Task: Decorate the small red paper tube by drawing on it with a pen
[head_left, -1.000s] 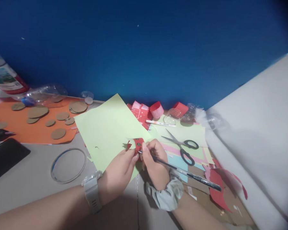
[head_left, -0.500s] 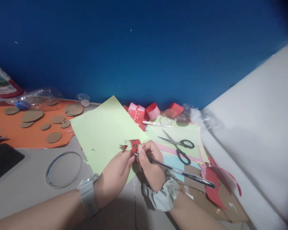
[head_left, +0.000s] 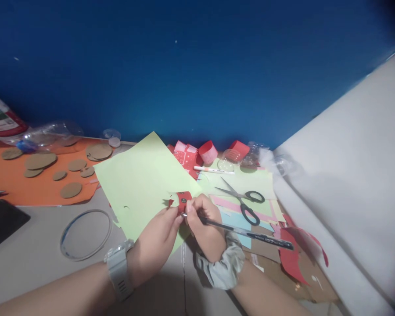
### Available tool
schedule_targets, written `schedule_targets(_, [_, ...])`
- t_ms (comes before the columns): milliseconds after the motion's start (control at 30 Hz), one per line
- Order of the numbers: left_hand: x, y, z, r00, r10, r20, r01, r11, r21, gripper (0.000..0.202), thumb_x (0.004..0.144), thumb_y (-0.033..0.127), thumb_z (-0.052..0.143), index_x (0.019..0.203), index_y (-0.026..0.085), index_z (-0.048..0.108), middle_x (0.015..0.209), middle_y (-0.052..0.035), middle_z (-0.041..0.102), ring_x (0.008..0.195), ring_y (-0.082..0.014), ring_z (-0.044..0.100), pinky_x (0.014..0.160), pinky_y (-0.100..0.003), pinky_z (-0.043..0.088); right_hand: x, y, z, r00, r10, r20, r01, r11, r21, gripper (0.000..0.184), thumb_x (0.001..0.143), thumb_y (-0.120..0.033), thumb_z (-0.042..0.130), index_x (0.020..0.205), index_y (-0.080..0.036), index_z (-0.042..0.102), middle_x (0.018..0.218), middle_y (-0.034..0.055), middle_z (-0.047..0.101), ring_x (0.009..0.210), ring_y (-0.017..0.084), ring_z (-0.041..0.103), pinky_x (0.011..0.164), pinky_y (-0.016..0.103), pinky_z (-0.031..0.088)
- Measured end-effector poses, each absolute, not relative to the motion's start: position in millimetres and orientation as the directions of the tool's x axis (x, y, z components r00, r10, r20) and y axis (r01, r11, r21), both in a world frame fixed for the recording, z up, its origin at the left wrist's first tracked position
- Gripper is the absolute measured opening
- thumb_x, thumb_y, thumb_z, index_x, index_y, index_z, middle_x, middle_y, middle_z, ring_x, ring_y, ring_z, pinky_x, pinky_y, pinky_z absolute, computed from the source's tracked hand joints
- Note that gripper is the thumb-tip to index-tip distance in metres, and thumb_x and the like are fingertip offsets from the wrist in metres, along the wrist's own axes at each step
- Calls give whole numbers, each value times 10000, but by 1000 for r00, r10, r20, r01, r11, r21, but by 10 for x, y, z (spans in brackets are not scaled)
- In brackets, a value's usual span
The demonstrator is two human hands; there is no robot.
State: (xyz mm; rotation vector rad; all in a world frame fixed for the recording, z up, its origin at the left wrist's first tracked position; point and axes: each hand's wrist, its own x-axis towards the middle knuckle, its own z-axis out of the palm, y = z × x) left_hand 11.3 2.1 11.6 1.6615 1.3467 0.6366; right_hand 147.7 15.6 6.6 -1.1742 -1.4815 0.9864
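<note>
pen tip at the lower edge of a small red piece

nearest, the left hand [head_left: 158,236] pinches the red piece [head_left: 184,198] by its lower left, between thumb and fingers. the right hand [head_left: 208,228] is closed around a pen [head_left: 250,235], its thumb and fingertips also at the red piece's right side. the pen's long axis slants from the tip, in the narrow gap between both hands, out to the lower right. the red piece lies just beyond the fingertips, about equally near each hand; whether the tip touches it, i cannot tell.

beneath is a pale green sheet [head_left: 141,175], set askew on a grey tabletop [head_left: 42,245]. to its right, open scissors [head_left: 240,197] rest on layered coloured papers; to its left lies a ring [head_left: 62,240]. farther left, cardboard discs [head_left: 70,190] sit on an orange sheet [head_left: 48,188]. red paper loops [head_left: 208,152] stand near the blue wall [head_left: 184,79] at the back.
</note>
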Motion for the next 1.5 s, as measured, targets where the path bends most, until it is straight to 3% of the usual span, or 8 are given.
schedule_targets(600, [97,17,102,281,953,-109,534,-61,843,246,976,294,291,824,218,469,851,-63,624,810,-220,597,760,-362,479,1481,141,79,-88,976,200,200,214,-956,278,921,-290,512,675,-213,409,653,-43,449,593,115,420,583,246,371])
schedule_targets(800, [108,20,154,280,946,-163,534,-12,846,195,950,306,364,815,212,468,865,-75,640,837,-236,607,769,-373,476,1491,121,23,-29,989,147,123,150,-981,272,942,-342,504,713,-216,429,657,-47,453,549,105,399,526,242,350])
schedule_targets(967, [100,16,164,284,952,-114,482,-39,875,148,932,256,387,849,202,497,909,-78,660,884,-234,617,789,-353,474,1496,69,-15,-4,966,260,58,260,-964,254,944,-317,487,718,-225,417,674,-26,511,521,116,427,499,272,343])
schedule_targets(1133, [81,15,170,265,959,-104,507,-47,861,176,928,261,370,807,206,485,841,-62,646,827,-228,609,761,-347,473,1493,17,-9,-24,936,350,124,351,-928,197,905,-233,508,719,-232,442,660,-19,530,562,144,471,546,299,372])
schedule_targets(1333, [90,24,146,286,946,-156,510,-13,860,211,941,280,334,845,193,501,887,-93,652,855,-248,599,799,-388,470,1483,48,22,-44,962,271,173,274,-946,210,915,-266,510,724,-224,433,684,-25,508,599,138,464,578,284,384])
schedule_targets(1500, [97,21,114,326,941,-94,509,-91,856,179,947,261,337,904,194,497,932,-97,649,885,-251,599,812,-391,474,1478,85,13,-14,979,202,120,202,-972,261,925,-327,528,713,-222,418,674,-36,453,595,133,426,564,279,366])
